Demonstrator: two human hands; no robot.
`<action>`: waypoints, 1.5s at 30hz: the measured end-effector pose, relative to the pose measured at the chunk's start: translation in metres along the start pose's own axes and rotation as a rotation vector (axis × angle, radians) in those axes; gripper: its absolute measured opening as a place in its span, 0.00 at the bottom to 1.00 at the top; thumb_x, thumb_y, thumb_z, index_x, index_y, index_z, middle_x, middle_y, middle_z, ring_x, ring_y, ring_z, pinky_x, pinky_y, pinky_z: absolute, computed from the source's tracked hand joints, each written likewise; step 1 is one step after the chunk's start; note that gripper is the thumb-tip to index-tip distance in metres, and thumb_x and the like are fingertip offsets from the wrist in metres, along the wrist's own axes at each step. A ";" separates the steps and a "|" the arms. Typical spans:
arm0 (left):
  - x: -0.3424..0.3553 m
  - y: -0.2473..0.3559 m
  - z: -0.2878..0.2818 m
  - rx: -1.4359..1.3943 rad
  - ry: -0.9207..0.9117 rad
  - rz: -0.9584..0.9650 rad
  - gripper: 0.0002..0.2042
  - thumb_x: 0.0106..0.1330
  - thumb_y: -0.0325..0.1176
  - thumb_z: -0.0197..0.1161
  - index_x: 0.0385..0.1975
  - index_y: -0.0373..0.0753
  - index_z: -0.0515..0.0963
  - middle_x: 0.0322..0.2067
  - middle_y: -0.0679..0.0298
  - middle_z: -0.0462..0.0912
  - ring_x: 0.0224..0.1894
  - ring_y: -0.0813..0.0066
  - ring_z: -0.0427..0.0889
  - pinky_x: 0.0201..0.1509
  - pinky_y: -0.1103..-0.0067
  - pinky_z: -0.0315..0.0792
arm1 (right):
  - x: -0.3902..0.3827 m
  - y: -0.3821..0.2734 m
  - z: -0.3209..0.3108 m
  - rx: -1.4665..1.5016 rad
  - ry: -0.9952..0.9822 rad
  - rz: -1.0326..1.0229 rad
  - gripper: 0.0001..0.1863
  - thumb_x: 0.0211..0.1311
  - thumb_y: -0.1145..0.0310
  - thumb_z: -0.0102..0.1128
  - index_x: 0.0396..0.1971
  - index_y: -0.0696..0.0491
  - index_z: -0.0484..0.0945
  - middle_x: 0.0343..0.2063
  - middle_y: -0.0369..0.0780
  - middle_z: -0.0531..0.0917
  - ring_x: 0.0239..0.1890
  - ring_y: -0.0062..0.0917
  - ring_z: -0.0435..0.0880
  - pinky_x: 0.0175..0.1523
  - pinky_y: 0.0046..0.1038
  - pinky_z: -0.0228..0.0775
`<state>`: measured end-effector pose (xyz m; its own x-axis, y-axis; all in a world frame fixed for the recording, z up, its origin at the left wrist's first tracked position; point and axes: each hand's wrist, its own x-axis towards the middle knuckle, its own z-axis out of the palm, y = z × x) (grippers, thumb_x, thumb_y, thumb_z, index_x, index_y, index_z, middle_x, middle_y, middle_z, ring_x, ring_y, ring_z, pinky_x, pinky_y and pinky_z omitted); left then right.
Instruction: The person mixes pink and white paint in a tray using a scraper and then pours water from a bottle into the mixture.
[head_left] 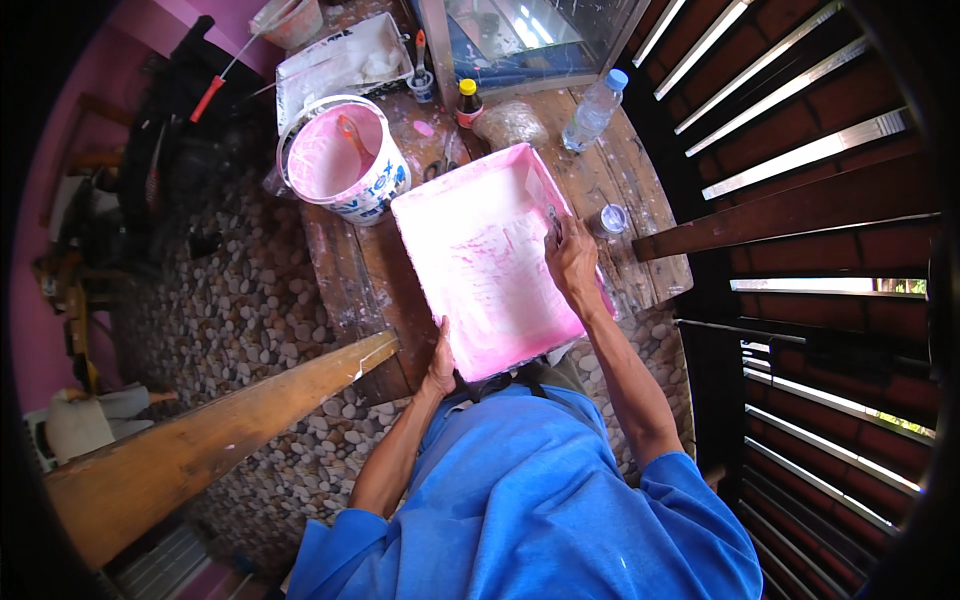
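Observation:
A pink-smeared paint tray, whitish inside, sits tilted in front of my body, its far part over the wooden table. My left hand grips the tray's near left side, thumb up along the wall. My right hand is at the right inner wall with its fingers closed. A small dark end shows past those fingers, but what it belongs to is hidden. Left of the tray stands a white bucket with pink paint inside and a pink-stained brush leaning in it.
On the wooden table are a water bottle, a small lidded jar, a yellow-capped bottle, and a second white tray. A wooden beam crosses at left. Slatted boards close the right side.

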<state>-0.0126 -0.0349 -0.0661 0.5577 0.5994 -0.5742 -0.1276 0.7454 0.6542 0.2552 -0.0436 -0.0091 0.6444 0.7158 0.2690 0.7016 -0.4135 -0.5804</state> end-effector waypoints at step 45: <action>0.011 -0.003 -0.008 -0.234 0.004 -0.100 0.29 0.62 0.48 0.58 0.57 0.35 0.67 0.51 0.60 0.76 0.53 0.69 0.75 0.60 0.73 0.66 | -0.002 0.003 -0.005 -0.029 -0.013 -0.040 0.14 0.54 0.74 0.56 0.42 0.59 0.75 0.33 0.54 0.79 0.34 0.50 0.79 0.39 0.42 0.71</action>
<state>-0.0128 -0.0280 -0.0786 0.5740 0.5197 -0.6328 -0.2586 0.8483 0.4621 0.2578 -0.0486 -0.0079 0.6117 0.7392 0.2817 0.7355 -0.4005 -0.5464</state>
